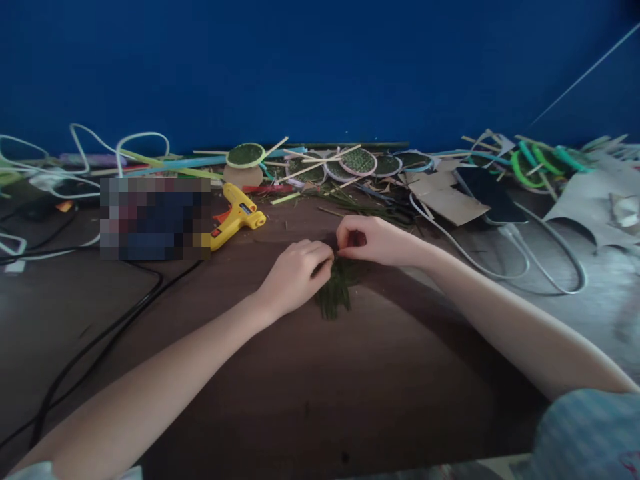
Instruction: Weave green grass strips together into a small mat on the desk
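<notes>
A small bunch of dark green, grass-like strands (334,293) hangs below my hands over the middle of the dark table. My left hand (300,268) is closed on the upper end of the bunch. Close beside it, the thumb and fingertips of my right hand (367,240) are pinched together at the top of the strands. Whatever lies between those right fingertips is too small to make out. Beyond my left hand lies a yellow glue gun (237,217) with an orange trigger.
Round green discs with pale rims (357,161), thin sticks and coloured strips crowd the table's back edge. A phone (490,195) with a white cable (575,283) lies by cardboard (445,193) at right. Black cords (107,327) run along the left. A blue wall (320,67) stands behind.
</notes>
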### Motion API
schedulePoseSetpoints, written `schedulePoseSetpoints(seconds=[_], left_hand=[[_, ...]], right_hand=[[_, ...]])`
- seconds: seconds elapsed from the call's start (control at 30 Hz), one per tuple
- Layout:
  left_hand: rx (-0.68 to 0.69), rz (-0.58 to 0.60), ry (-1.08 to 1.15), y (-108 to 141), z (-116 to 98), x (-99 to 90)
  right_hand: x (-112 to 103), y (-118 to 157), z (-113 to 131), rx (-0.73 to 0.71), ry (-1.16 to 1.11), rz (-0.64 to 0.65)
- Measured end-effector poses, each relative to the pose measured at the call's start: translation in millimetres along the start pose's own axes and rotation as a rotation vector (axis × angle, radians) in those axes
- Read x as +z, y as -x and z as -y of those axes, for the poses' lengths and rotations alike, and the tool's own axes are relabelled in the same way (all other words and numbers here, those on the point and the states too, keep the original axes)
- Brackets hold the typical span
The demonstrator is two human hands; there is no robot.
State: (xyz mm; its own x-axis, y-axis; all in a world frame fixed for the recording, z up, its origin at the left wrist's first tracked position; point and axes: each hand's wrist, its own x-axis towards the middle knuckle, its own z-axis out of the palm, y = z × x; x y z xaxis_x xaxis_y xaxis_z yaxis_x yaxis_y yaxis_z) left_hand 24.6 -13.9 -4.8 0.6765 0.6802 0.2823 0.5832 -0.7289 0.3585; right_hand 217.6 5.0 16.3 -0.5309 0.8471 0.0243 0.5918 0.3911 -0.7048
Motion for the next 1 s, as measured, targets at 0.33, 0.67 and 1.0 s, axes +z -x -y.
schedulePoseSetpoints(seconds=[0.33, 0.67, 1.0], left_hand=[[-0.067, -0.001, 0.121, -1.9, 2.5, -0.1], [-0.071, 0.01, 0.125, -1.0, -0.1, -3.8], [-0.066, 0.048, 0.134, -2.4, 2.1, -0.2]], right_hand=[[-1.2, 3.2, 2.0, -0.018, -0.06, 0.055], [-6.5, 4.8, 5.1, 0.038, -0.144, 0.076], [-11.6, 5.7, 12.8, 0.152, -0.299, 0.073]])
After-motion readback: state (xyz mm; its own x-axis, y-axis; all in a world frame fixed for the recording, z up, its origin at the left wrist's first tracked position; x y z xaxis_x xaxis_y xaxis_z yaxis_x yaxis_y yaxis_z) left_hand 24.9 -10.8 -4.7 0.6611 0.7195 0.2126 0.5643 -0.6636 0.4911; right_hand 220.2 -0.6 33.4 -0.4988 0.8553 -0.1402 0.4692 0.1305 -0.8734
